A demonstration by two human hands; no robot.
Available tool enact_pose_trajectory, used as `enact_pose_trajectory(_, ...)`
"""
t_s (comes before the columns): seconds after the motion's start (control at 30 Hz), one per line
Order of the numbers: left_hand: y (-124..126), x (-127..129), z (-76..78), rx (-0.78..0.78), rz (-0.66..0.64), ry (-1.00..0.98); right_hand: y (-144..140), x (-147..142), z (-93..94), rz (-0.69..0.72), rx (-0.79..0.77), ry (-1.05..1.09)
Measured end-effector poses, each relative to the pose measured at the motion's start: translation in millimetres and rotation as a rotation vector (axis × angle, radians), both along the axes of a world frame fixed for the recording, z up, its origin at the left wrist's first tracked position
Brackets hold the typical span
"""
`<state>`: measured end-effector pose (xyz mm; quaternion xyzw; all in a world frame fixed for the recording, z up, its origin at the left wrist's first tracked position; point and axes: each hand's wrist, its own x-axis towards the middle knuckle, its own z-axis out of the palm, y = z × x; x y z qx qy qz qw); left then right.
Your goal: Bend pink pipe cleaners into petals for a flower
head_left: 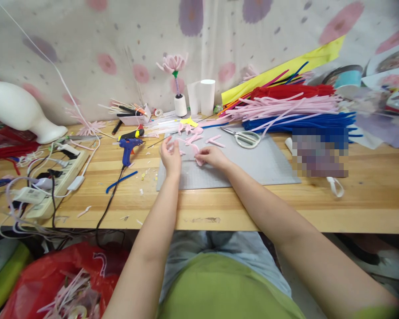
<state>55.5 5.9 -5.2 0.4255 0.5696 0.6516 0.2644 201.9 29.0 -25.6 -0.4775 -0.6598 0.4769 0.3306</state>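
Note:
My right hand (214, 158) pinches a bent pink pipe cleaner piece (197, 160) above the grey cutting mat (266, 170). To its left, my left hand (171, 158) is raised over the mat's left edge, its thumb and fingers apart. Bits of pink lie close by its fingertips; whether they touch is unclear. Several looped and folded pink pipe cleaner pieces (215, 141) are scattered on the mat just beyond both hands. Scissors with pale green handles (248, 140) rest at the mat's back. Behind stands a pink pipe cleaner flower (173, 64) in a small white holder (180, 106).
A blue glue gun (128, 148) and a cabled power strip (61, 184) occupy the left. Pink pipe cleaner bundles (282, 107) and blue ones (299, 122) are piled at back right. A white foam head (20, 110) stands far left; a red bag (36, 283) of scraps sits below.

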Motion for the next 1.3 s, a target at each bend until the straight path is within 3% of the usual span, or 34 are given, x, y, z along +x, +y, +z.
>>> enact_pose_trajectory(0.03,0.7,-6.4,6.1,0.09,0.081,0.19,1.4,5.2,1.3,-0.006,0.067,-0.095)
enact_pose_trajectory(0.07,1.7,-11.4,12.5,0.127,0.076,0.375,2.4,10.2,3.0,-0.006,0.132,-0.187)
enact_pose_trajectory(0.2,9.3,-13.6,33.4,0.056,-0.281,0.968,2.6,25.1,11.5,0.027,0.31,-0.388)
enact_pose_trajectory(0.3,14.6,-6.3,39.9,-0.025,-0.416,1.207,1.2,30.6,16.1,0.103,0.326,-0.357)
enact_pose_trajectory(0.4,17.0,-4.1,41.0,-0.091,-0.439,1.254,0.2,33.5,18.4,0.166,0.279,-0.29)
enact_pose_trajectory(0.5,17.3,-7.1,40.1,-0.174,-0.533,1.03,-0.1,35.3,20.2,0.2,0.214,-0.176)
enact_pose_trajectory(0.63,14.1,-3.5,36.8,-0.292,-0.659,0.34,-0.9,33.1,22.8,0.216,0.175,-0.021)
enact_pose_trajectory(0.73,10.6,9.9,30.8,-0.31,-0.55,-0.081,-1.1,26.6,21.6,0.15,0.196,0.027)
enact_pose_trajectory(0.9,8.5,34.1,12.9,-0.339,-0.337,-0.514,2.3,17.4,11.1,0.043,0.215,-0.005)
enact_pose_trajectory(1.0,8.6,38.9,1.8,-0.339,-0.331,-0.612,3.4,17.0,6.1,0.007,0.156,-0.07)
enact_pose_trajectory(1.1,7.8,36.1,-6.2,-0.308,-0.372,-0.581,3.1,18.6,4.5,-0.005,0.135,-0.134)
enact_pose_trajectory(1.2,6.5,32.3,-10.7,-0.262,-0.4,-0.51,2.9,20.2,4.3,0.052,0.127,-0.142)
enact_pose_trajectory(1.3,5.4,32.3,-12.1,-0.251,-0.344,-0.479,2.3,19.6,3.7,0.113,0.105,-0.135)
